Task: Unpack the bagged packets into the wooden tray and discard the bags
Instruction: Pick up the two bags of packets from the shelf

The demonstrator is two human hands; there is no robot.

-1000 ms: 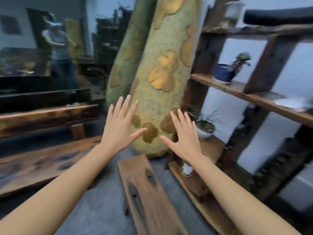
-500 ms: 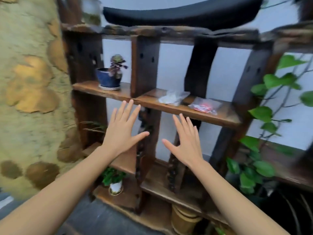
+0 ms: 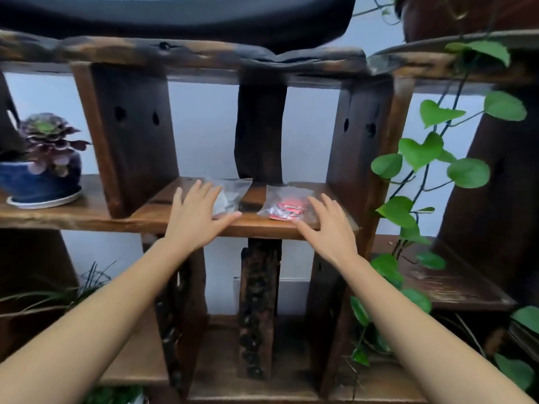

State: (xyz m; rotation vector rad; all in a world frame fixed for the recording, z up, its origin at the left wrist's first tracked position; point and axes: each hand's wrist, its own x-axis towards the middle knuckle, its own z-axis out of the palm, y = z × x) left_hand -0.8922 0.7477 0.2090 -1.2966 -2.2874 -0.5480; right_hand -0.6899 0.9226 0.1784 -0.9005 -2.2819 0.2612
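Two clear plastic bags lie side by side on the middle wooden shelf [image 3: 151,220]. The left bag [image 3: 230,196] holds pale whitish packets; the right bag [image 3: 287,204] holds red and white packets. My left hand [image 3: 195,217] hovers flat with fingers spread over the left bag's near edge, partly covering it. My right hand [image 3: 329,225] is spread flat just right of and in front of the right bag. Neither hand grips anything. No wooden tray is in view.
Dark wooden uprights [image 3: 131,135] frame the shelf compartment. A blue pot with a purple succulent [image 3: 43,173] stands on the shelf at left. A leafy green vine [image 3: 420,182] hangs at right. A dark curved cushion [image 3: 186,16] lies on top; lower shelves sit below.
My view has swung right from the room to the shelf and come closer. Both open hands have moved forward to the two bags.
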